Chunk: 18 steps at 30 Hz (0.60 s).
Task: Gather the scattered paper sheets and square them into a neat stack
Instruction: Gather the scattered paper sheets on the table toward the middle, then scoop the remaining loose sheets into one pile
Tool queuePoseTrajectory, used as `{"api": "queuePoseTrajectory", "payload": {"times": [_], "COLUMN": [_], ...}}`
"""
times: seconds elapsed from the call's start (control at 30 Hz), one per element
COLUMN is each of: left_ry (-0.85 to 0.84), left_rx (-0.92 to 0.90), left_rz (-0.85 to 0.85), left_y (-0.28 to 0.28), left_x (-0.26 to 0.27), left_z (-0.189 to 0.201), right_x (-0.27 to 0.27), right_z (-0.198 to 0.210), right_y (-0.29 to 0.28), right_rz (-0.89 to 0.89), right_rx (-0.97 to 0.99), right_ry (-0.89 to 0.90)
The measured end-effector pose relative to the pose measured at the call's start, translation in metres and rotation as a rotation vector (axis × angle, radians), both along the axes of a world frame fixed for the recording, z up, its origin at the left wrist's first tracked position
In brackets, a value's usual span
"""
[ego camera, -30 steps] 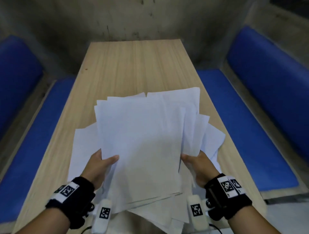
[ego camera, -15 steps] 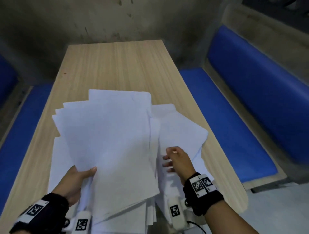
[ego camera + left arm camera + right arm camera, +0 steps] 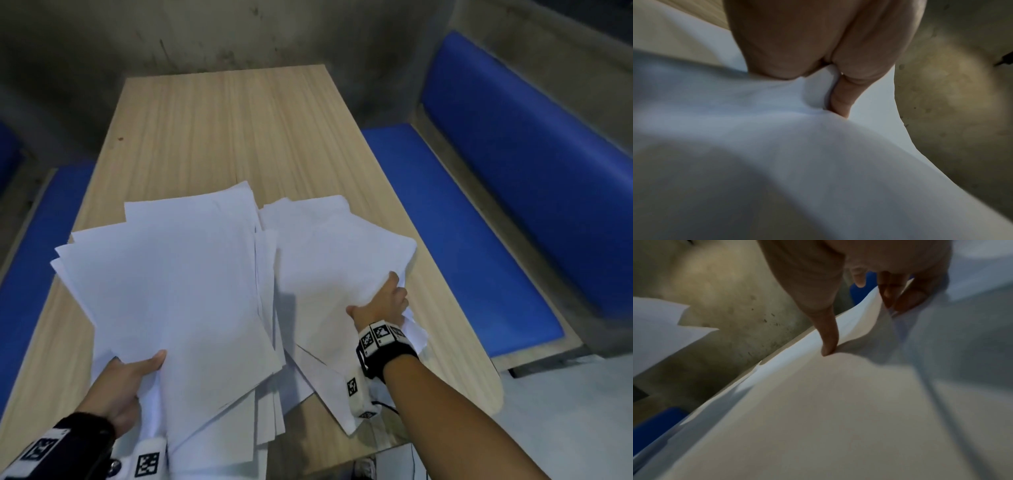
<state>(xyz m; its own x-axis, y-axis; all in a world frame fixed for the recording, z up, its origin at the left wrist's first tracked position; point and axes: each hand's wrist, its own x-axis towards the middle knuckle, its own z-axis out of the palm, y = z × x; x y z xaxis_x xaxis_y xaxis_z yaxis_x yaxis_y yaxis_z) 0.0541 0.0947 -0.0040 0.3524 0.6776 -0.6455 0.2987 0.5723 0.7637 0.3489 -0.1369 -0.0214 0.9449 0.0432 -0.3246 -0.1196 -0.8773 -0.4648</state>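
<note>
Several white paper sheets lie fanned on the near half of a wooden table (image 3: 219,130). My left hand (image 3: 132,380) grips the near left edge of a loose left bundle (image 3: 171,294), thumb on top, and lifts it off the table. In the left wrist view the thumb (image 3: 840,97) presses into the paper (image 3: 777,146). My right hand (image 3: 383,305) pinches the right edge of a second group of sheets (image 3: 329,260). The right wrist view shows thumb (image 3: 828,340) above and fingers under that paper (image 3: 818,402). A few more sheets (image 3: 416,334) lie beneath the right wrist.
Blue padded benches (image 3: 455,219) run along both sides of the table, the left one (image 3: 30,246) partly visible. A grey concrete wall (image 3: 205,37) stands past the far end. The far half of the tabletop is bare wood. The table's near right corner (image 3: 493,394) is rounded.
My right hand let go of the main bundle, moved right and took hold of the sheets on the right. The left hand kept its grip and shifted the bundle left.
</note>
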Motion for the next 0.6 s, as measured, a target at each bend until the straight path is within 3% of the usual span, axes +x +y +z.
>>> {"api": "queuePoseTrajectory", "payload": {"times": [0.17,0.3,0.47,0.6], "left_ry": [0.011,-0.008,-0.043,-0.023], "left_rx": [0.035,0.078,0.078,0.093], "left_rz": [-0.012,0.033,0.076,0.078], "left_y": [-0.001,0.005,0.005,0.000], "left_x": [-0.004,-0.011,-0.020,-0.022], "left_z": [-0.002,-0.001,0.004,0.002], "right_x": [0.007,0.034,0.058,0.055], "right_z": [0.014,0.035,0.055,0.028], "right_y": [-0.009,-0.035,-0.045,-0.028], "right_rz": [-0.186,0.017,0.385,0.573], "right_rx": [0.570,0.457,0.319,-0.063], "right_ry": [0.067,-0.024,0.068,-0.027]}}
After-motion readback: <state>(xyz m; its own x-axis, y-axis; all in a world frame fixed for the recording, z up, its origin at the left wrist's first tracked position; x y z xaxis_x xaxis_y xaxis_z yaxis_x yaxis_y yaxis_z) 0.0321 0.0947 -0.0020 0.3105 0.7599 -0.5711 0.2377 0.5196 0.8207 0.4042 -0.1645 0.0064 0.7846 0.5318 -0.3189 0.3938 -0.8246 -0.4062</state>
